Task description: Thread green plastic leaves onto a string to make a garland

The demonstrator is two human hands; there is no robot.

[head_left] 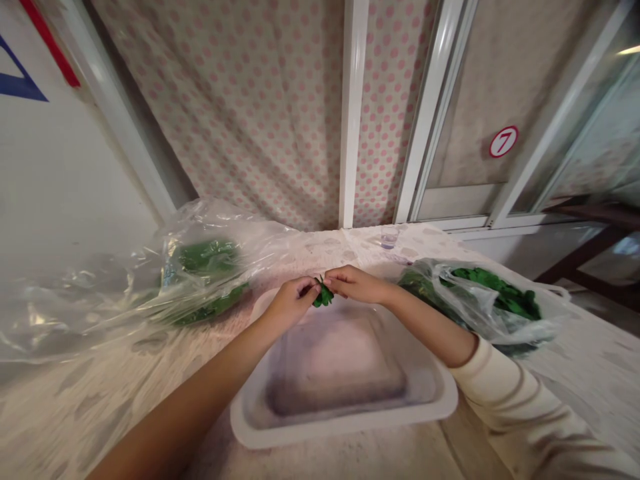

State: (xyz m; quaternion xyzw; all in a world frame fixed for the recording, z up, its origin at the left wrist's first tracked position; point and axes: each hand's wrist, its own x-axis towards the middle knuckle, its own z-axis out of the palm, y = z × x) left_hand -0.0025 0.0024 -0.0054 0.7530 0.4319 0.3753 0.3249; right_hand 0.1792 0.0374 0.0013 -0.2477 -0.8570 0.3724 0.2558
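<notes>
My left hand (293, 303) and my right hand (357, 283) meet above the far rim of a white plastic tray (345, 427). Both are closed in a pinch on the same small sprig of green leaves (323, 295), held between them over the tray. The tray's inside looks bare. My right arm wears a cream sleeve; my left arm is bare.
A clear plastic bag with green leaves (205, 280) lies left of the tray. Another bag of greens (493, 300) sits to the right. A small clear cup (389, 237) stands at the table's far edge, against a dotted curtain and window frames.
</notes>
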